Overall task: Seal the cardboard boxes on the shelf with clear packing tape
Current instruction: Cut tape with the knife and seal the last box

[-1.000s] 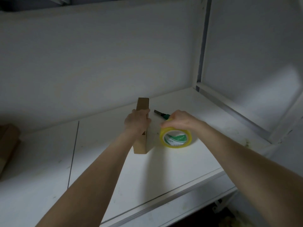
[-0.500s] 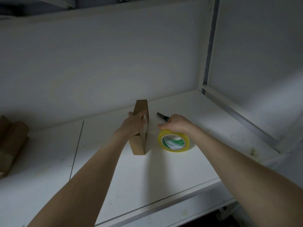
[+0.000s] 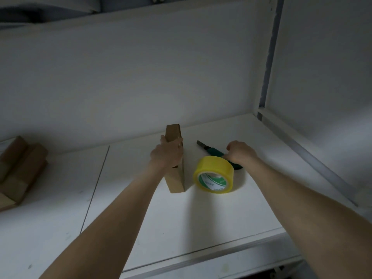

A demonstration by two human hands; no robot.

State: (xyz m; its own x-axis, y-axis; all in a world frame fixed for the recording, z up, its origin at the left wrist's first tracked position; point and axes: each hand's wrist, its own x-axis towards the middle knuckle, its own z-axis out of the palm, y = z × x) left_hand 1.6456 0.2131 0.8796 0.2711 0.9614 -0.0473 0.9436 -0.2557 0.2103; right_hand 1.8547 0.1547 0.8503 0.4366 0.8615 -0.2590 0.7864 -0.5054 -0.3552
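A thin brown cardboard box (image 3: 175, 182) stands on its narrow edge in the middle of the white shelf (image 3: 201, 218). My left hand (image 3: 167, 155) grips its upper part from the left, with fingers wrapped over the top. A yellow roll of packing tape (image 3: 216, 168) with a green-and-white core stands just right of the box, and no hand touches it. Behind the roll lies a green-handled utility knife (image 3: 211, 150) with its blade pointing back left. My right hand (image 3: 241, 154) sits over the knife's handle with fingers curled down around it.
Several more brown cardboard boxes (image 3: 20, 170) are stacked at the far left of the shelf. A white back wall (image 3: 141, 77) closes the shelf. An upright post (image 3: 268, 57) and a side rail (image 3: 302, 150) bound it on the right. The shelf's front lip (image 3: 201, 256) runs below my forearms.
My right hand has let go of the tape roll and moved back right onto the knife. The roll now stands alone. My left hand has kept its hold on the box.
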